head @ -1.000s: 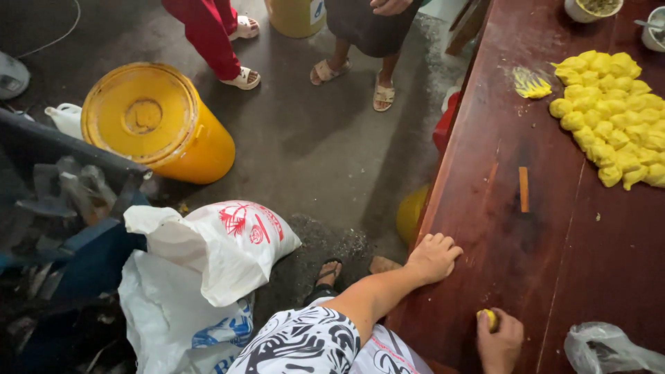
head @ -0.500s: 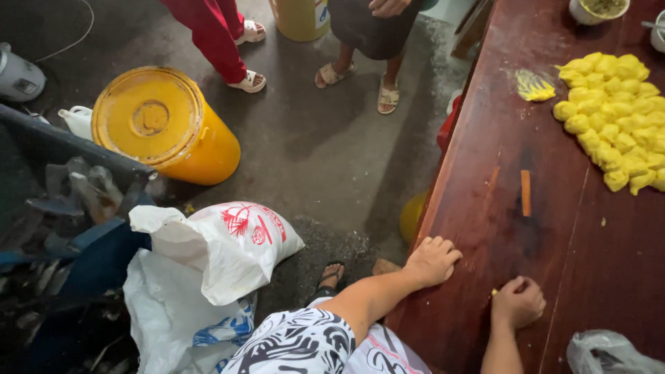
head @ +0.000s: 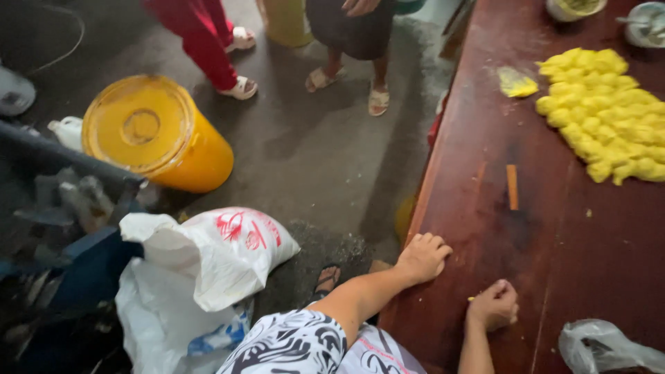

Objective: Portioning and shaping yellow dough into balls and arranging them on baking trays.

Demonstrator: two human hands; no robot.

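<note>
My left hand point(head: 422, 256) rests flat, fingers slightly spread, on the near left edge of a dark red wooden table point(head: 554, 228). Just to its right, my right hand point(head: 493, 305) is curled into a fist, knuckles up, pressing on the tabletop; a sliver of a small yellow dough piece point(head: 472, 299) peeks out at its left side. Farther up the table lies a heap of several yellow dough lumps point(head: 609, 111). A short orange stick point(head: 512, 187) lies between the heap and my hands.
A clear plastic bag point(head: 603, 346) sits at the table's near right, a yellow scrap point(head: 517, 83) and two bowls point(head: 575, 7) farther back. On the floor: a lidded yellow bucket point(head: 149, 131), white sacks point(head: 222, 256), and two standing people's legs point(head: 353, 41).
My right hand moved forward along the table and turned knuckles up, hiding most of the yellow piece it held. My left hand stayed on the edge.
</note>
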